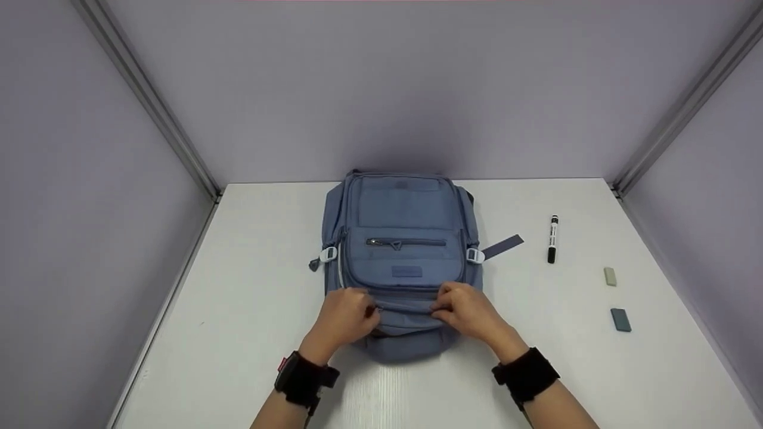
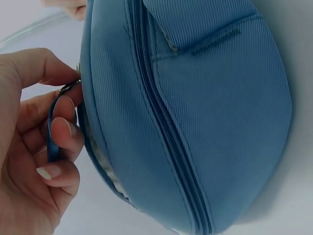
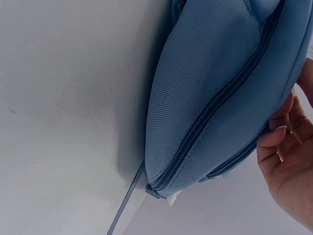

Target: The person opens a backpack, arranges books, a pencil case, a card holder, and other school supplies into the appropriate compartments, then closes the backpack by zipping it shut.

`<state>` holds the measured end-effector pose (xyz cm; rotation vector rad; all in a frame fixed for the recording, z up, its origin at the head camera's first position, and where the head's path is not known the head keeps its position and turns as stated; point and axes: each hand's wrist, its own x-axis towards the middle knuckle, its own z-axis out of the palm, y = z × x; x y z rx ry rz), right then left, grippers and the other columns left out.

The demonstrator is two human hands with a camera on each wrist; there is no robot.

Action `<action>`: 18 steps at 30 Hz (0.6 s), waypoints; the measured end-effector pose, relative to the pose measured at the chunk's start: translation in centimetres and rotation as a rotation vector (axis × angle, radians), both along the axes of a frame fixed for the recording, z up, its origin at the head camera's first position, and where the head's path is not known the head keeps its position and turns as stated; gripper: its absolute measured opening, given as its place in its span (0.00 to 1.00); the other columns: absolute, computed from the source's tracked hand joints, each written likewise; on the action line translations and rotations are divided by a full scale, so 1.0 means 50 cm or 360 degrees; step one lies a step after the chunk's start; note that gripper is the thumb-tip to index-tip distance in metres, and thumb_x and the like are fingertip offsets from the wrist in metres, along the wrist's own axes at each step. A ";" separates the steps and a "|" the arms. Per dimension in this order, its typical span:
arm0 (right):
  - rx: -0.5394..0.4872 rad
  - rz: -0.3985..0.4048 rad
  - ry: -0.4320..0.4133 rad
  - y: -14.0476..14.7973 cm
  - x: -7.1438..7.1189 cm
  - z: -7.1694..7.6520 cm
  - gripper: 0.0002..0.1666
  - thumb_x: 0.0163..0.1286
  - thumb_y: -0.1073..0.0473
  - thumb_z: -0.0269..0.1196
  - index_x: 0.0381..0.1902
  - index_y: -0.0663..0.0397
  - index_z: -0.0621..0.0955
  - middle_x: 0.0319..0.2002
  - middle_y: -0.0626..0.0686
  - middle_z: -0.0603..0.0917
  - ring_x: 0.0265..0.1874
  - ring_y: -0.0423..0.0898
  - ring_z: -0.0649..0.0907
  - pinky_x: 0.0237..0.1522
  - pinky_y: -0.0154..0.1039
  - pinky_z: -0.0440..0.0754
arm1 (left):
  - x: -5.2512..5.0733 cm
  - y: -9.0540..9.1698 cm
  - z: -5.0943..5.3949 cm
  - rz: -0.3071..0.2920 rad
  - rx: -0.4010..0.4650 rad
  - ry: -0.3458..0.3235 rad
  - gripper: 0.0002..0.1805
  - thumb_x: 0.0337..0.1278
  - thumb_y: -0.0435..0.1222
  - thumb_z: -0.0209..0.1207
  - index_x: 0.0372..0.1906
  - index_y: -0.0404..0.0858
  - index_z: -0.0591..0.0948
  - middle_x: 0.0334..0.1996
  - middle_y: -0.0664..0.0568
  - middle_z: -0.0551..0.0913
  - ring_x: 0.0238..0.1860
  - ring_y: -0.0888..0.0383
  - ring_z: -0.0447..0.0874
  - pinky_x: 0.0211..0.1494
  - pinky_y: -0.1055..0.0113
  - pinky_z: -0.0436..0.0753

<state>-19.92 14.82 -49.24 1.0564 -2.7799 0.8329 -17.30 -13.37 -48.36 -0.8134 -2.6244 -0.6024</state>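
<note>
A blue backpack [image 1: 411,205] lies on the white table with its front panel facing up. At the left of its lower front pocket, my left hand [image 1: 346,313] pinches the zipper pull [image 2: 53,129], whose tab hangs across the curled fingers. The zipper seam beside that hand is parted, and a pale lining shows in the left wrist view. My right hand [image 1: 468,310] pinches the pocket's edge on the other side between thumb and fingers. Another zipper [image 3: 215,105], closed, curves along the bag's bottom in the right wrist view.
A dark strap [image 1: 503,246] sticks out from the bag's right side by a white buckle [image 1: 475,255]. Farther right on the table lie a black-and-white marker [image 1: 553,238], a pale green block [image 1: 610,276] and a dark teal block [image 1: 620,320]. Grey panels enclose the table.
</note>
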 end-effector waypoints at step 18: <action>0.0224 0.0075 0.0380 -0.081 0.017 0.011 0.10 0.58 0.54 0.73 0.37 0.51 0.89 0.33 0.48 0.83 0.32 0.45 0.82 0.34 0.44 0.80 | 0.005 -0.036 -0.004 0.0105 0.0116 -0.0102 0.19 0.45 0.30 0.64 0.11 0.46 0.67 0.15 0.61 0.67 0.16 0.64 0.64 0.19 0.69 0.65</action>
